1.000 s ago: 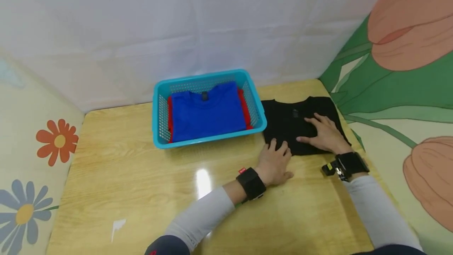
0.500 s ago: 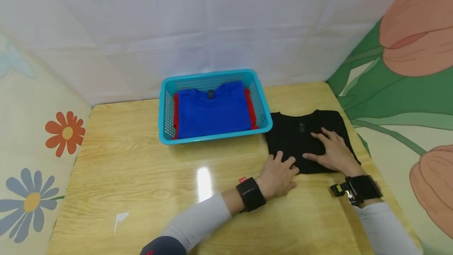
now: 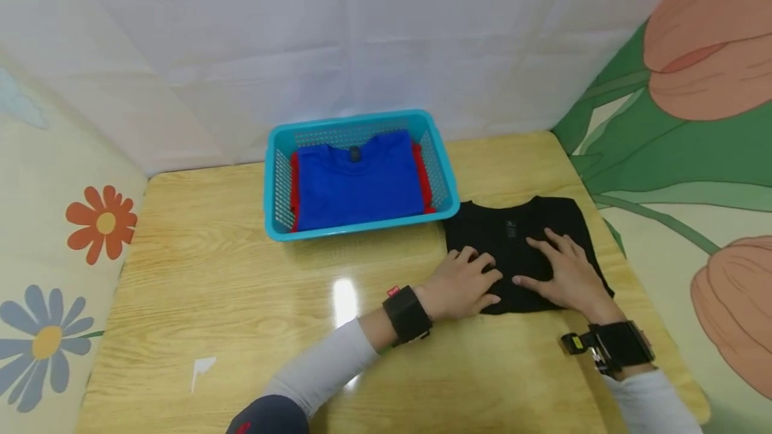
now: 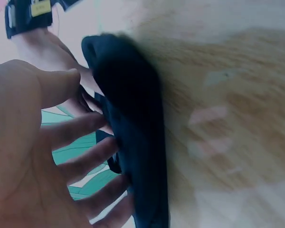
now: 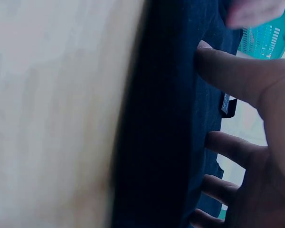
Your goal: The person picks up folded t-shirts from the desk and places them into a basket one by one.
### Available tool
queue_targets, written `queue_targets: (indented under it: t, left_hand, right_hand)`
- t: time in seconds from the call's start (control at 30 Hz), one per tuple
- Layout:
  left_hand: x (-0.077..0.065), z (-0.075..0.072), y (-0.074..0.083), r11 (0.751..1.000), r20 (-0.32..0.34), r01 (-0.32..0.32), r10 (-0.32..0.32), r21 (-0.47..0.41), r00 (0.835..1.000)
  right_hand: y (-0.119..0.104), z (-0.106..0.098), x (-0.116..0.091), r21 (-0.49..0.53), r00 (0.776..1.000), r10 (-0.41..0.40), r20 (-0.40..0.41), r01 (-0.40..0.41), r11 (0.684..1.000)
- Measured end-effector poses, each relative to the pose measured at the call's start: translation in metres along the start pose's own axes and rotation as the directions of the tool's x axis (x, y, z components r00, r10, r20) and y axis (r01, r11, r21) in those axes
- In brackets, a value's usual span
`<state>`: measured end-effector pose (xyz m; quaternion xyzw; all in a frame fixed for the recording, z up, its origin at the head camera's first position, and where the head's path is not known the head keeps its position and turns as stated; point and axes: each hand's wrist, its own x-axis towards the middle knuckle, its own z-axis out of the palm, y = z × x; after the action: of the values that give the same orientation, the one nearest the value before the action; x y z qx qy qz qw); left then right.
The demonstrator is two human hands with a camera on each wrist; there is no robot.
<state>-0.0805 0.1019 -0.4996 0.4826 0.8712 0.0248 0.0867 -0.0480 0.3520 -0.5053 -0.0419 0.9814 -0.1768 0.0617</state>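
A folded black T-shirt point(image 3: 500, 220) lies on the table at the right, its neckline and tag facing the back wall. My left hand point(image 3: 461, 283) rests with spread fingers on its front left part; in the left wrist view those fingertips point(image 4: 111, 142) touch the cloth. Over the right part of the shirt, my right hand point(image 3: 569, 276) is spread too, thumb and fingertips on the fabric, as the right wrist view shows with the thumb point(image 5: 213, 59) pressed to it. Neither hand grips the cloth.
A turquoise basket point(image 3: 362, 225) stands left of the shirt near the back wall, its right front corner close to the shirt. Inside lies a folded blue T-shirt point(image 3: 362, 186) on top of red cloth point(image 3: 423, 179). Painted walls border the wooden table point(image 3: 211, 273).
The black T-shirt has slid toward the table's front edge under both hands. My left hand has moved farther onto its left part. The basket stays in place.
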Motion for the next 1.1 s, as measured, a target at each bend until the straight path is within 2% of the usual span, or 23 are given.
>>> queue_targets:
  t: [0.13,0.23,0.37,0.47,0.6,0.7,0.83,0.97,1.1]
  left_hand:
    - [0.0,0.002,-0.003,0.999,-0.034,0.038,-0.037,0.01,0.999]
    - [-0.001,0.003,-0.007,0.995,0.005,0.101,-0.101,0.014,0.995]
    - [-0.002,0.002,-0.009,0.983,0.093,0.182,-0.183,0.013,0.979]
    - [-0.004,0.0,-0.007,0.979,0.125,0.203,-0.203,0.013,0.971]
    - [-0.008,-0.002,0.001,0.98,0.135,0.2,-0.199,0.008,0.971]
    - [-0.019,0.002,-0.001,0.977,0.136,0.215,-0.213,0.006,0.967]
    - [-0.036,0.008,-0.003,0.979,0.131,0.204,-0.201,-0.009,0.971]
    - [-0.056,0.014,-0.011,0.979,0.097,0.196,-0.19,-0.058,0.977]
    - [-0.07,0.011,-0.022,0.978,0.048,0.196,-0.193,-0.072,0.98]
  right_hand:
    - [-0.005,0.002,-0.011,-0.01,0.999,-0.024,-0.028,0.024,1.0]
    - [-0.009,0.006,-0.014,-0.018,0.998,-0.047,-0.041,0.046,0.999]
    - [-0.014,0.011,-0.02,-0.037,0.996,-0.069,-0.058,0.067,0.997]
    - [-0.019,0.014,-0.028,-0.07,0.996,-0.065,-0.065,0.06,0.996]
    - [-0.028,0.016,-0.043,-0.1,0.996,-0.045,-0.072,0.037,0.994]
    - [-0.039,0.022,-0.044,-0.105,0.996,-0.054,-0.073,0.046,0.993]
    - [-0.052,0.029,-0.051,-0.123,0.995,-0.06,-0.074,0.051,0.991]
    - [-0.067,0.038,-0.051,-0.157,0.992,-0.098,-0.076,0.085,0.984]
    - [-0.079,0.036,-0.043,-0.196,0.986,-0.142,-0.084,0.124,0.973]
